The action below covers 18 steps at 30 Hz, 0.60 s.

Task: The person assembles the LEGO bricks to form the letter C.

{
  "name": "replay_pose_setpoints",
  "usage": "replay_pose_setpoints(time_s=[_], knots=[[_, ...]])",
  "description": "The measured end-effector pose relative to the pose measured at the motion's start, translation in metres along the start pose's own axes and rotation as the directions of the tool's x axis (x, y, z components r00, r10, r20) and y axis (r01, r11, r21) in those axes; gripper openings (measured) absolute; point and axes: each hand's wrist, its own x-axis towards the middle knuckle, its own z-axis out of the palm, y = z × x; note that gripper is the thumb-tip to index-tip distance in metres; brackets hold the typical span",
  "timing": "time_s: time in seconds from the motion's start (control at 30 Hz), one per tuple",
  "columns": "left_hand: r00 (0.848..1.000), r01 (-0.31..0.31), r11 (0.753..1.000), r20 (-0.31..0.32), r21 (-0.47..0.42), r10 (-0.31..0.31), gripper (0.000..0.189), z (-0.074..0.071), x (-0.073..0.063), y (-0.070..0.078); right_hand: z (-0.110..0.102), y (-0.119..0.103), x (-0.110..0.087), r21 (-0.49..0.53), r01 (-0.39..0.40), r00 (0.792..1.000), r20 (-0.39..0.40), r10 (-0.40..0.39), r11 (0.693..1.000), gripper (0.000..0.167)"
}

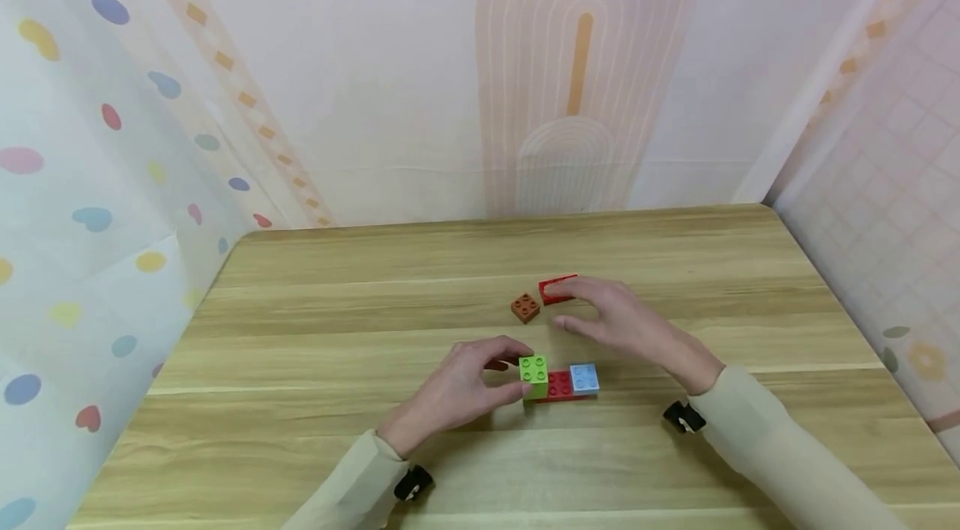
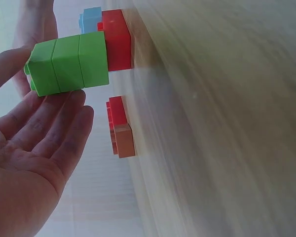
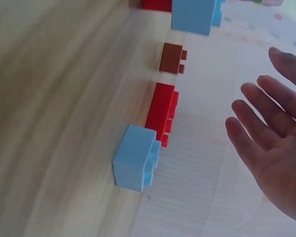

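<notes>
My left hand (image 1: 472, 380) has its thumb and fingers around a stack of green building blocks (image 1: 533, 373). In the left wrist view, three green blocks (image 2: 69, 64) stand one on another at one end of a long red brick (image 2: 117, 39). A light blue block (image 1: 584, 378) sits on the red brick's other end. My right hand (image 1: 618, 317) is held over the far loose bricks with fingers spread and nothing gripped. Below it lies a loose red brick (image 1: 555, 288), beside a loose light blue block (image 3: 135, 158) that the hand hides in the head view.
A small brown brick (image 1: 525, 307) lies left of the loose red one, studs up. The wooden table (image 1: 337, 288) ends at a patterned cloth backdrop (image 1: 375, 80), with cloth on both sides too. Each wrist carries a small black device (image 1: 683, 417).
</notes>
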Motion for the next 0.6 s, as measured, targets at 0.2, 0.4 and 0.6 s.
replay_pose_setpoints(time_s=[0.2, 0.4, 0.6], knots=[[1.000, -0.021, 1.000, -0.006, 0.014, 0.021, 0.037, 0.002, 0.001, 0.001, -0.002, 0.006, 0.014, -0.012, 0.039, 0.999, 0.034, -0.039, 0.999, 0.043], [1.000, -0.011, 1.000, -0.010, 0.008, 0.011, 0.033, 0.003, 0.003, 0.001, -0.002, 0.011, 0.025, -0.021, 0.008, 0.996, 0.092, -0.006, 1.000, 0.043], [1.000, 0.008, 1.000, 0.008, 0.008, -0.008, 0.032, 0.004, 0.004, 0.002, 0.000, 0.017, 0.035, -0.041, 0.005, 0.989, 0.145, 0.001, 0.999, 0.045]])
